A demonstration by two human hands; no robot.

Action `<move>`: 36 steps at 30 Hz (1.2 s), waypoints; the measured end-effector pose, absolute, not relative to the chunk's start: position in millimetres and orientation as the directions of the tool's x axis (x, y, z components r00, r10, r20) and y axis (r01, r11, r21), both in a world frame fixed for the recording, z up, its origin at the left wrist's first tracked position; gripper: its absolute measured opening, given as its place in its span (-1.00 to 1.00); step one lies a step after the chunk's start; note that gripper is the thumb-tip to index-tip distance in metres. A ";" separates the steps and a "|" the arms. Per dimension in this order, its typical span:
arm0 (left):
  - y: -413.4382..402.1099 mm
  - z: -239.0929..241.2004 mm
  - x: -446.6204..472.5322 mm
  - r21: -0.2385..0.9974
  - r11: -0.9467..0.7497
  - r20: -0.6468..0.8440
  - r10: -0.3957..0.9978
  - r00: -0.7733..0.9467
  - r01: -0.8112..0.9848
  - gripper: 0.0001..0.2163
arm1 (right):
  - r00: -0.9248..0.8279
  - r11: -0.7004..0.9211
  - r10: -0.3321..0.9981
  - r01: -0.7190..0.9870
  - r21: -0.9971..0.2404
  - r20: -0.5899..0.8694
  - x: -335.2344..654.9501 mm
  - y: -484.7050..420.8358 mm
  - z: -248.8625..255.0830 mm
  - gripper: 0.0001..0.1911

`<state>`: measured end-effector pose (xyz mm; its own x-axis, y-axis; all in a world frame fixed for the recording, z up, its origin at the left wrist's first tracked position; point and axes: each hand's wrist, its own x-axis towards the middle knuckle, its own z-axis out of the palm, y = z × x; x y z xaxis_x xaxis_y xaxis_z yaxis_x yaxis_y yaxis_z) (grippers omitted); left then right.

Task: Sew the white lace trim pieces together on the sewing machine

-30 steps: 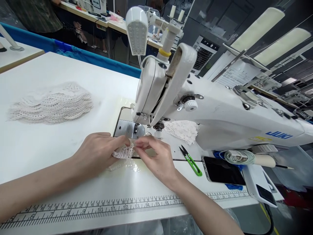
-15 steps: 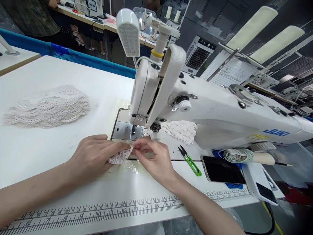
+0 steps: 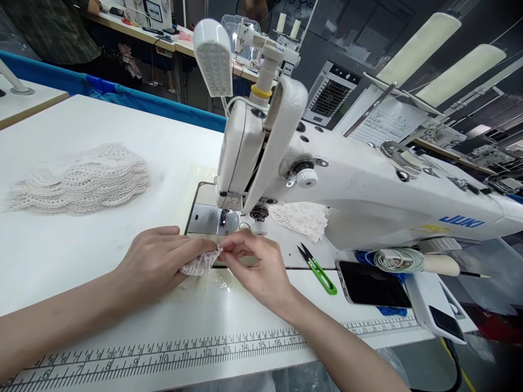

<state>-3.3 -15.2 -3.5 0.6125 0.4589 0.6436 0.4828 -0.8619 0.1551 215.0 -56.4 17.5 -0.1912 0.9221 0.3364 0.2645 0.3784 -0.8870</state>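
Observation:
My left hand (image 3: 157, 261) and my right hand (image 3: 257, 267) meet over a small piece of white lace (image 3: 199, 264) just in front of the needle plate (image 3: 210, 219) of a white sewing machine (image 3: 347, 185). Both hands pinch the lace, fingertips touching at its right end. The lace lies partly under my left fingers. The presser foot (image 3: 224, 216) stands a little beyond the hands.
A pile of white lace pieces (image 3: 79, 179) lies at the left of the table. More lace (image 3: 302, 218) sits under the machine arm. Green thread snips (image 3: 318, 269), a dark phone (image 3: 371, 286) and a printed ruler (image 3: 163, 359) are near the front edge.
The hands have stayed together on the lace with only small finger movement. The view has shifted slightly, so things sit a little further left.

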 end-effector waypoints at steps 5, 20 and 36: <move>-14.6 -5.2 -4.2 0.166 -0.870 0.638 0.454 0.622 0.464 -0.77 | -0.214 0.415 0.907 0.297 -0.860 0.364 215.4 -57.0 19.0 -0.81; -14.2 1.3 -5.2 0.072 -0.910 0.698 0.339 0.631 0.408 -0.79 | -0.263 0.583 0.812 0.373 -0.722 0.521 215.5 -57.8 19.5 -0.76; -25.1 6.8 2.2 0.169 -0.919 0.707 0.364 0.607 0.355 -0.67 | -0.582 0.823 0.065 0.491 0.286 0.811 224.8 -57.5 28.8 -0.72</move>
